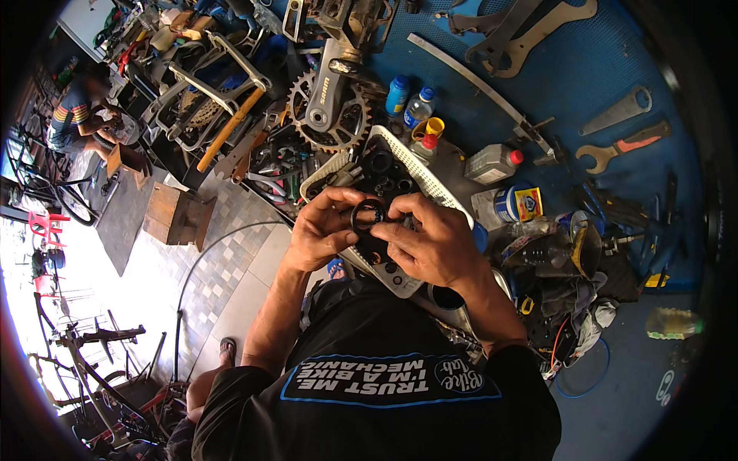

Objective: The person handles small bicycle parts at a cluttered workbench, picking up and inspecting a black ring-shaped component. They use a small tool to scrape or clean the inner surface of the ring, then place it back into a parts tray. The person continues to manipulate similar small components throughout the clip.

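Observation:
Between my two hands is a dark ring (pixel 356 220), which looks like a bearing or a seal; its exact kind does not show. My left hand (pixel 321 232) is closed on the ring's left side with thumb and fingers. On the other side, my right hand (pixel 432 240) pinches at its right edge, with the index finger and thumb close together. Beneath both hands stands a cream plastic basket (pixel 438 190) holding small dark rings and other parts. Part of the basket is hidden by my hands.
Beyond the basket stands a bicycle crank with chainring (pixel 321 115). Bottles (pixel 420 106) and a grey jug with red cap (pixel 492 164) stand to the right. Wrenches (pixel 621 146) hang on a blue panel. A wooden box (pixel 175 215) and a seated person (pixel 81 115) are at left.

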The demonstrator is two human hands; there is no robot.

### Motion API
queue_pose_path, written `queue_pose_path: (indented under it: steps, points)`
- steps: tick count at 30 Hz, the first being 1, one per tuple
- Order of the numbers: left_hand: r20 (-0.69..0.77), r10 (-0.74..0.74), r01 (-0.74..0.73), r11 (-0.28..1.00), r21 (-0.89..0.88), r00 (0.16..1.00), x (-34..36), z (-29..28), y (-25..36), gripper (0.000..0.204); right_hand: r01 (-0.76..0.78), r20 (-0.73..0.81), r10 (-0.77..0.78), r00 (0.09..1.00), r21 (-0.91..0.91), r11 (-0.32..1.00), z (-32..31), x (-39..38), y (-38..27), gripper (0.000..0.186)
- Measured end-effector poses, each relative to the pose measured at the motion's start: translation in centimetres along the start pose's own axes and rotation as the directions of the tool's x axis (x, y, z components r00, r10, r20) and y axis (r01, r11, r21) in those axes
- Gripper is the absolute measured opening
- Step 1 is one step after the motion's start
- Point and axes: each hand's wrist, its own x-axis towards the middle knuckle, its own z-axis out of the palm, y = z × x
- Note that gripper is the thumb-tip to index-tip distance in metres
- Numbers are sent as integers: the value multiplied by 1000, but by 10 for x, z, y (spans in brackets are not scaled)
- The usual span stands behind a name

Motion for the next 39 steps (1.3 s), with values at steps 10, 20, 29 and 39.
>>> queue_pose_path:
  steps: [10, 20, 29, 39]
  points:
    - [-7, -7, 7, 999, -46, 1000, 0, -1, 3, 56, -20, -69, 23, 997, 53, 998, 3, 5, 0, 34]
    - [-12, -5, 4, 996, -93, 1000, 1, 1, 1, 57, -10, -64, 14, 998, 63, 998, 2, 4, 4, 30]
    - [-12, 2, -4, 992, -130, 1000, -2, -1, -5, 56, -13, -59, 18, 998, 79, 997, 3, 4, 2, 33]
    - [9, 15, -13, 993, -118, 1000, 0, 0, -4, 59, -46, -34, 50, 998, 110, 993, 1, 5, 5, 30]
